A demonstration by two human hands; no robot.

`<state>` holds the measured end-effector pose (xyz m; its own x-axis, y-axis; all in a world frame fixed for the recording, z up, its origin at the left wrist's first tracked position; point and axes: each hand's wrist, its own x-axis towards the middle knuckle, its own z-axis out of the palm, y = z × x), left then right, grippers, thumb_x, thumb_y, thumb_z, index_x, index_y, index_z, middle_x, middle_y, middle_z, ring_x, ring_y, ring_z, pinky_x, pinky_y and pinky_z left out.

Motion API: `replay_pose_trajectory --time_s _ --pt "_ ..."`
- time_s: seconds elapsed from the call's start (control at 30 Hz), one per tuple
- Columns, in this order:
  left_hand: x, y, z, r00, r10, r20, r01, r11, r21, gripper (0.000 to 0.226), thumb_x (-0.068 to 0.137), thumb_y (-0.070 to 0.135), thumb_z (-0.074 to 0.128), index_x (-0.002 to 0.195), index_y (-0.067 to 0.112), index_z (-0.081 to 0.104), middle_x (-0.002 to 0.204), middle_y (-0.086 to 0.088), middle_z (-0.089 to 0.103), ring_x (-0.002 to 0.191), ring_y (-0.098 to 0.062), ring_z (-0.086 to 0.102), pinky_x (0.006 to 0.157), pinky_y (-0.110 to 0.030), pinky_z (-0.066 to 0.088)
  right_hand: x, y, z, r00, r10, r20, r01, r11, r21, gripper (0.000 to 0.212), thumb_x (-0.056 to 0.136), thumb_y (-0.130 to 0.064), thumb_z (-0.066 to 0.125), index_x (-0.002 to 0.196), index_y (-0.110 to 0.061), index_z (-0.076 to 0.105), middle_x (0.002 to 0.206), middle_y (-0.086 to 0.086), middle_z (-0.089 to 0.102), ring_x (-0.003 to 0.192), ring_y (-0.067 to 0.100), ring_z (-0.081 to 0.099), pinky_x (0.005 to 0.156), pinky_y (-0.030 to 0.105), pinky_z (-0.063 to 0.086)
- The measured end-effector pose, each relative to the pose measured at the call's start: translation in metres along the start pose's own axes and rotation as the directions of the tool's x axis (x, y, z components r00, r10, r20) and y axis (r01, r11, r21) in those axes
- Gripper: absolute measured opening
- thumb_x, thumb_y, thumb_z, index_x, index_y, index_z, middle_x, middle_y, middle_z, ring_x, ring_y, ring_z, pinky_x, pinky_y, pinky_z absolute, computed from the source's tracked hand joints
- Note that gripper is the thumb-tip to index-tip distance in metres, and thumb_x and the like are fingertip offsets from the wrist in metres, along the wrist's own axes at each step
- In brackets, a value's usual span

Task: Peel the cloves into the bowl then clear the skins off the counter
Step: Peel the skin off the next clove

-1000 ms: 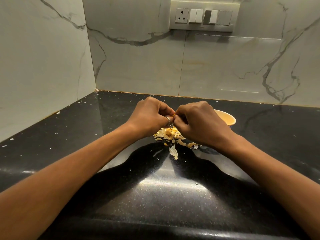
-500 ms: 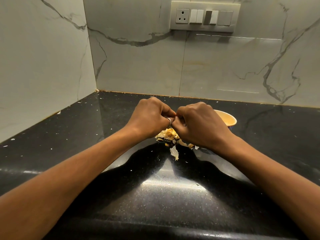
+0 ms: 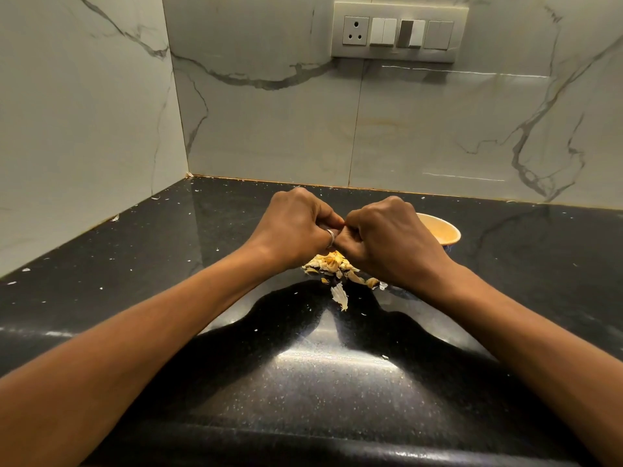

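Two hands meet above the tabletop, knuckles up. My left hand and right hand are both tightly curled, thumbs and fingertips pressed together where they touch. What they pinch is hidden by the fingers. I take it to be a clove mid-peel, though I cannot see it.

Hands are held directly over the skin heap, probably so fresh peelings drop onto the same pile and sweep up in one go. The bowl sits just behind my right hand, close enough for a short drop. Its contents are hidden from this angle.

Count:
- Bowl: one, pale orange inside.
- Skin heap: one.
- Loose skin: one larger piece, just nearer me than the heap.
- White flecks: too many to count, scattered out to the wall.
- Ring: one, on the left hand.
- Switch plate: one, on the back wall.

Peeling looks unfinished and clearing has not begun.
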<state>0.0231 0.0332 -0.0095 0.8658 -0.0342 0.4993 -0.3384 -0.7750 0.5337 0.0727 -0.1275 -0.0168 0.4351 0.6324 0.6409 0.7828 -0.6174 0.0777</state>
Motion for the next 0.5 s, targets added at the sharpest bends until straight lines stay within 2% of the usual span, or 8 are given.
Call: replay_pose_trajectory --time_s 0.2,0.3,0.4,0.5 --pt "-0.0012 0.0007 -0.0008 0.999 -0.033 0.035 0.036 0.996 -0.078 0.018 0.084 0.001 0.074 0.098 0.012 0.080 0.071 0.006 0.072 0.059 -0.001 0.070 0.056 -0.011 0.053 -0.0014 -0.0002 -0.0018 0.999 0.021 -0.032 -0.019 0.998 0.067 0.037 0.083 -0.025 0.053 0.048 -0.013 0.053 0.041 0.004 0.039 0.037 0.019 0.035 0.043 0.025 0.028" --pt "-0.0011 0.0006 -0.0013 0.998 -0.046 0.039 0.051 0.991 -0.124 0.016 0.084 0.002 0.076 0.098 0.010 0.080 0.076 -0.002 0.076 0.061 -0.006 0.072 0.061 -0.020 0.059 -0.0012 0.0002 -0.0024 0.998 0.048 -0.051 -0.043 0.994 0.096 0.037 0.082 -0.024 0.054 0.048 -0.011 0.055 0.041 0.006 0.038 0.039 0.017 0.031 0.043 0.024 0.025" --pt "-0.0019 0.0003 -0.0009 0.997 -0.067 0.042 0.073 0.983 -0.169 0.017 0.083 0.001 0.076 0.097 0.010 0.080 0.077 -0.003 0.076 0.063 -0.009 0.073 0.065 -0.026 0.062 -0.0014 0.0010 -0.0018 0.997 0.062 -0.054 -0.054 0.990 0.127 0.038 0.083 -0.029 0.052 0.050 -0.011 0.060 0.041 0.006 0.042 0.038 0.022 0.038 0.044 0.026 0.029" --pt "-0.0020 -0.0012 0.0003 0.992 -0.114 0.045 0.122 0.966 -0.226 0.022 0.082 -0.004 0.074 0.093 0.012 0.080 0.076 -0.005 0.077 0.065 -0.014 0.074 0.069 -0.031 0.063 -0.0024 -0.0001 -0.0017 0.995 0.076 -0.066 -0.064 0.982 0.175 0.047 0.083 -0.042 0.043 0.053 -0.014 0.064 0.042 0.003 0.047 0.040 0.021 0.044 0.044 0.027 0.034"
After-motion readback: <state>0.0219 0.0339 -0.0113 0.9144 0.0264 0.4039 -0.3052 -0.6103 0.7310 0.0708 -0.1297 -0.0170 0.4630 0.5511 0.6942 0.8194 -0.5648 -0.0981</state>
